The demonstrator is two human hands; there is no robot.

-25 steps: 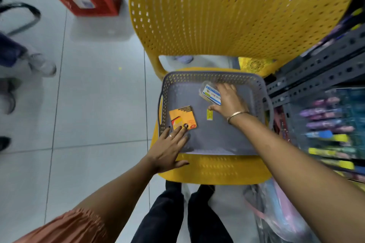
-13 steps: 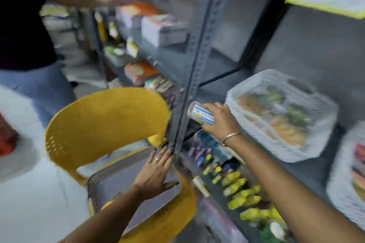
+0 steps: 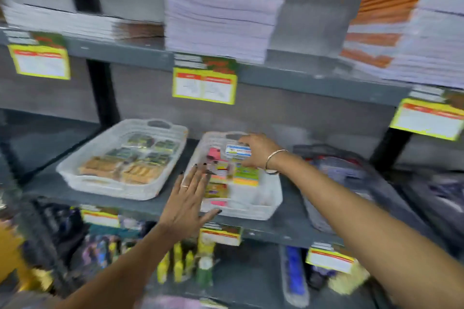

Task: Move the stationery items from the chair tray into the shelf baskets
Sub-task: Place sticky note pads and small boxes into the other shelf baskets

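Centre frame, our right hand (image 3: 258, 150) pinches a small, light, rigid-looking labelled box (image 3: 238, 151) by its sides over the white basket (image 3: 263, 208); our left hand (image 3: 187, 198) hovers splayed, empty.

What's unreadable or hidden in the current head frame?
- Small packet in the right hand: label print is motion-blurred; fingers cover its right end.
- Middle white basket: the left hand blocks its near-left corner; the items inside are a blur.
- Price tags: text is unreadable through blur.
- Dark basket at right: the right forearm crosses it; its contents are unclear.
- Chair tray: out of frame.
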